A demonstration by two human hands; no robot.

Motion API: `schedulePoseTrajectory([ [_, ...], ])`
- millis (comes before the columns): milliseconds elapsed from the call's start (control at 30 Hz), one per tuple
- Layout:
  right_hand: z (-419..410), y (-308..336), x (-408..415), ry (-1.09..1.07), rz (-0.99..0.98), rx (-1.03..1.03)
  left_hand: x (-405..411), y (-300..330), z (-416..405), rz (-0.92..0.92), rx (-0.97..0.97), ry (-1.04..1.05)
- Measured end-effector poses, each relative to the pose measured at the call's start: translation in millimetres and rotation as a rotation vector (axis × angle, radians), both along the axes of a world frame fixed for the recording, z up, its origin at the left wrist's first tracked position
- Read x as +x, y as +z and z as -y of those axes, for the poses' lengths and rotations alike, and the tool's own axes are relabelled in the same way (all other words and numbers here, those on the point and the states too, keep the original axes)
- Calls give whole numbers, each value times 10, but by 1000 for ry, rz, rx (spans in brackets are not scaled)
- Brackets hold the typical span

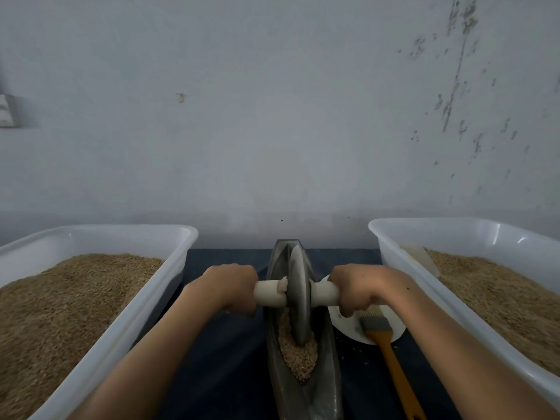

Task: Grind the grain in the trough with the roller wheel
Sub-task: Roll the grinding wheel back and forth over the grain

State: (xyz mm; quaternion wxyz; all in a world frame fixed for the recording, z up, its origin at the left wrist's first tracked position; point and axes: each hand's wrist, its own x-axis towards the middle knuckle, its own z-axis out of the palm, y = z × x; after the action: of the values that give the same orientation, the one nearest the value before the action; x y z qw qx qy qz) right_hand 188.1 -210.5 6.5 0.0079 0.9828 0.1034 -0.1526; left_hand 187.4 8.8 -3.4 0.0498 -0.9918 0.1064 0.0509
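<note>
grey wheel [298, 294], orange brush [391, 356] (tan bristles)

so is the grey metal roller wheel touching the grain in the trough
Touching. The head view shows the grey metal roller wheel's lower edge sunk into the tan grain piled in the dark boat-shaped trough.

My two hands and forearms, bare to the frame edge.

My left hand [225, 287] and right hand [362, 287] carry no gloves, rings, watch or bands; forearms uncovered, no sleeve visible on either side within view.
</note>
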Motion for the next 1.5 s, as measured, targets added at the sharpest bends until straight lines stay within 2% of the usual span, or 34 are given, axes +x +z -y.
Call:
schedulePoseTrajectory([
  [67,-1,-16,8,-12,-19,11,3,0,6,-12,1,8],
  [133,-2,-38,34,-24,13,16,12,-9,26,62,20,24],
  [333,-47,-170,119,-22,432,-12,54,-140,67,444,2,23],
  [400,-68,-191,127,-40,485,5,54,-170,63,509,-25,15],
  [500,-62,-157,112,-13,426,-39,65,-152,44,426,-8,11],
  [700,-4,-36,23,-16,62,-9,16,-5,27,59,41,-2],
  [767,-13,-38,23,-17,43,-16,1,5,15,39,40,2],
  [867,-24,-71,56,-1,171,-39,23,-29,33,150,48,15],
  [1000,-30,-204,136,-18,444,12,53,-136,82,474,23,-6],
  [1067,-34,-241,159,-29,510,46,55,-164,86,535,-1,-19],
  [1200,-10,-183,146,11,415,11,63,-138,69,462,17,-46],
  [1300,-1,-64,77,35,217,-56,64,-70,43,291,43,-49],
  [1433,-13,3,22,0,13,2,28,-6,5,41,5,-33],
  [1500,-10,-14,28,-11,15,22,30,-16,17,55,18,-35],
])
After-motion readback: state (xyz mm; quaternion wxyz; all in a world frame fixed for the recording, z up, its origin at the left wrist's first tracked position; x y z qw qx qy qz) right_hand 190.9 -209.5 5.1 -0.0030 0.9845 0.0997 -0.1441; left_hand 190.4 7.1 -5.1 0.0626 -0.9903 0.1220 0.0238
